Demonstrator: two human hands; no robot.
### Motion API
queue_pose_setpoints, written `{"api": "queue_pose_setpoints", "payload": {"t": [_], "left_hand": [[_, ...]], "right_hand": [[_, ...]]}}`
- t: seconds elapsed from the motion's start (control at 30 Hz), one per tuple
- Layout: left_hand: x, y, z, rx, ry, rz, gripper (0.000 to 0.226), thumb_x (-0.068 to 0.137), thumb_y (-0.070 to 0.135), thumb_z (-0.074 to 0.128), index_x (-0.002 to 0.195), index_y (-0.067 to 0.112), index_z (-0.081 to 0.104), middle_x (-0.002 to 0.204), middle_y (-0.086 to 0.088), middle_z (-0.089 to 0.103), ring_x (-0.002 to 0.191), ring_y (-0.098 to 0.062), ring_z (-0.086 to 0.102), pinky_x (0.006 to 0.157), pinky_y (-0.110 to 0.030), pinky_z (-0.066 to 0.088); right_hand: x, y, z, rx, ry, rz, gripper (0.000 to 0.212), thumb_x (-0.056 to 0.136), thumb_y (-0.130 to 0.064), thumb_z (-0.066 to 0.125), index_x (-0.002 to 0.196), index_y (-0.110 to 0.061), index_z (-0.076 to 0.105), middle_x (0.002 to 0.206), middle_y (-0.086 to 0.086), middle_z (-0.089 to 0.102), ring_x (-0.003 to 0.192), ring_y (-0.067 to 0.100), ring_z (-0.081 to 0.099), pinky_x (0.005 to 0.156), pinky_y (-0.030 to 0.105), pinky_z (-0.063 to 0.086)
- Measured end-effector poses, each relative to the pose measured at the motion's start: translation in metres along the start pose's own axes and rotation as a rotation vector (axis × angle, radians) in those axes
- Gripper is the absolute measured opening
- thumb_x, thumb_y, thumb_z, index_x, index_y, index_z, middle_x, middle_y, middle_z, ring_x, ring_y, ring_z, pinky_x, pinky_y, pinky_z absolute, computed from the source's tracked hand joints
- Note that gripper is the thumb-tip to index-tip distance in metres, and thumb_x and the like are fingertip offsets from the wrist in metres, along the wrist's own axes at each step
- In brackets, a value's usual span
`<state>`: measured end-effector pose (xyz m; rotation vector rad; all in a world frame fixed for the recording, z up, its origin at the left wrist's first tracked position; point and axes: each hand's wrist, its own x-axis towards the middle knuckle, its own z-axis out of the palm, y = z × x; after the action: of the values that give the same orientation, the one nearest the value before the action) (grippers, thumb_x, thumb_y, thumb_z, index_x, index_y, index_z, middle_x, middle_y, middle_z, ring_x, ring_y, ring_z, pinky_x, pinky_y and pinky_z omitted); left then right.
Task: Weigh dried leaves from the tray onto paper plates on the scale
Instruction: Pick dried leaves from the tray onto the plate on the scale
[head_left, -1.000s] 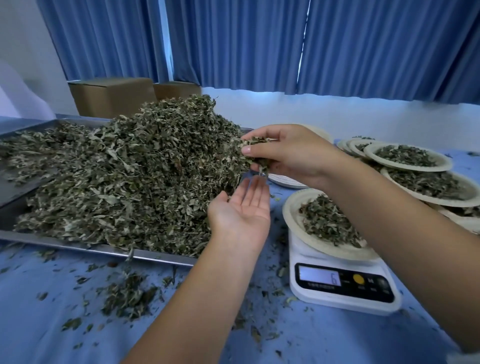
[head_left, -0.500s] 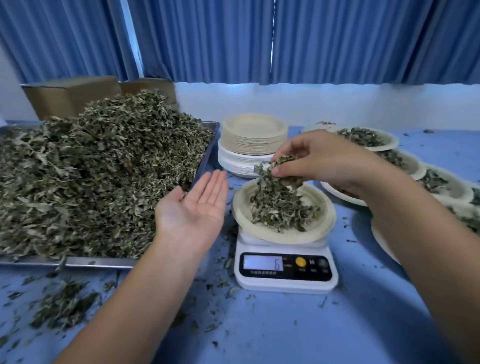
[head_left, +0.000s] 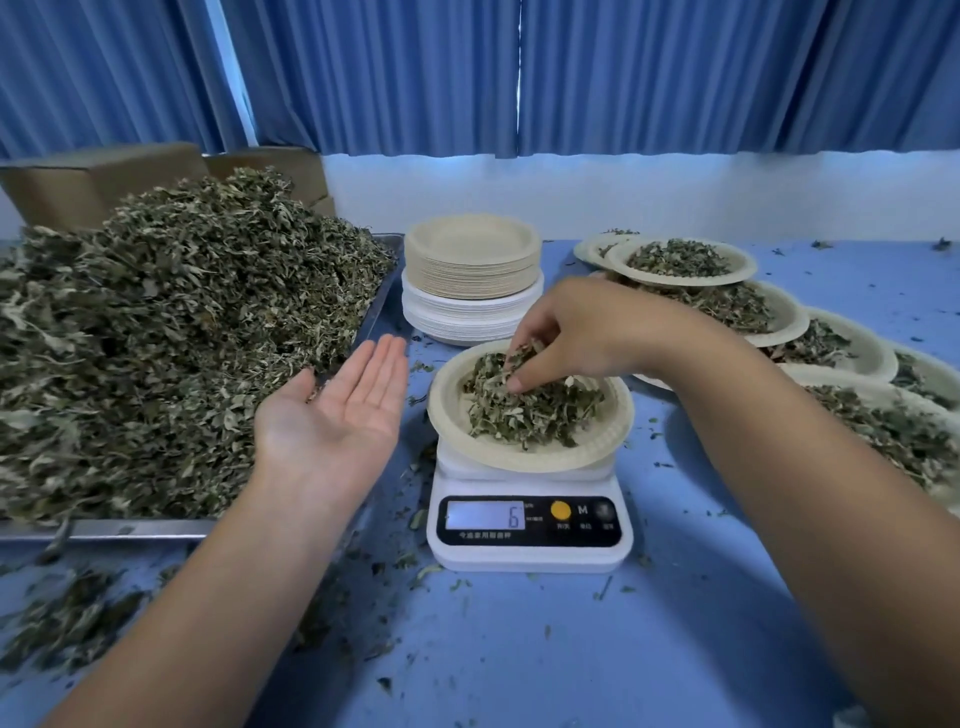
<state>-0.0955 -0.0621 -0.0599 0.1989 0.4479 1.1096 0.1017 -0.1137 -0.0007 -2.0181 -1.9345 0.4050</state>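
Centrally: right hand (head_left: 582, 332) pinches crumbly dried leaves (head_left: 535, 410) in a shallow round paper plate (head_left: 447, 415) on the white plastic scale (head_left: 530, 551). Left hand (head_left: 337, 421) lies flat, palm up, holding nothing, just left of the plate. Metal tray (head_left: 130, 529) at left, heaped high.

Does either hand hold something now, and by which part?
The right hand pinches dried leaves at the top of the pile on the paper plate. The left hand, palm up, holds nothing.
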Motion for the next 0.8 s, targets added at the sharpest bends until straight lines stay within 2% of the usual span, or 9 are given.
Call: {"api": "queue_pose_setpoints", "payload": {"t": [0.13,0.27,0.37,0.47,0.57,0.67,0.8], "left_hand": [[0.000,0.001,0.000,-0.007,-0.003,-0.003,0.052,0.103,0.031,0.028,0.114,-0.013,0.055,0.103,-0.029,0.067,0.094,-0.037,0.067,0.075,-0.043,0.056],[0.000,0.001,0.000,-0.009,-0.011,-0.006,0.053,0.103,0.032,0.028,0.113,-0.013,0.055,0.103,-0.029,0.067,0.092,-0.037,0.067,0.074,-0.043,0.056],[0.000,0.001,0.000,-0.008,-0.012,-0.007,0.053,0.103,0.032,0.028,0.113,-0.013,0.055,0.103,-0.029,0.067,0.094,-0.037,0.067,0.075,-0.043,0.056],[0.001,0.001,0.000,-0.007,-0.011,-0.008,0.053,0.103,0.032,0.028,0.114,-0.012,0.055,0.103,-0.028,0.067,0.094,-0.037,0.067,0.076,-0.042,0.056],[0.000,0.001,0.000,-0.007,-0.010,-0.010,0.053,0.103,0.033,0.028,0.114,-0.012,0.055,0.103,-0.028,0.067,0.094,-0.037,0.067,0.076,-0.042,0.057],[0.001,0.001,0.000,-0.011,-0.012,-0.010,0.054,0.103,0.033,0.029,0.114,-0.012,0.055,0.103,-0.028,0.067,0.094,-0.037,0.067,0.076,-0.043,0.057],[0.001,0.001,0.000,-0.012,-0.011,-0.012,0.054,0.103,0.033,0.029,0.115,-0.012,0.055,0.103,-0.028,0.067,0.095,-0.037,0.067,0.077,-0.043,0.056]], "right_hand": [[-0.004,0.001,-0.011,0.036,0.057,-0.022,0.014,0.076,-0.035,0.079,0.084,-0.026,0.074,0.047,-0.031,0.052,0.051,-0.015,0.048,0.047,0.003,0.033],[-0.010,0.001,-0.020,0.093,0.108,-0.017,0.011,0.077,-0.034,0.078,0.081,-0.025,0.073,0.057,-0.020,0.058,0.048,-0.011,0.049,0.044,0.004,0.033],[-0.012,-0.001,-0.022,0.108,0.155,0.008,0.014,0.076,-0.035,0.078,0.082,-0.023,0.074,0.068,-0.013,0.061,0.055,-0.004,0.051,0.044,0.007,0.033],[-0.013,-0.003,-0.024,0.103,0.179,0.019,0.015,0.077,-0.035,0.078,0.083,-0.022,0.074,0.068,-0.009,0.061,0.056,-0.001,0.050,0.045,0.009,0.034],[-0.015,-0.002,-0.025,0.119,0.188,0.018,0.015,0.077,-0.036,0.078,0.083,-0.023,0.074,0.077,-0.005,0.071,0.065,0.002,0.059,0.047,0.008,0.037],[-0.014,-0.002,-0.024,0.117,0.185,0.024,0.016,0.079,-0.036,0.077,0.084,-0.021,0.073,0.079,0.002,0.074,0.054,0.001,0.055,0.043,0.005,0.035],[-0.013,-0.002,-0.023,0.130,0.157,0.041,0.018,0.080,-0.036,0.075,0.085,-0.020,0.071,0.079,0.005,0.074,0.055,0.004,0.056,0.043,0.009,0.040]]}}
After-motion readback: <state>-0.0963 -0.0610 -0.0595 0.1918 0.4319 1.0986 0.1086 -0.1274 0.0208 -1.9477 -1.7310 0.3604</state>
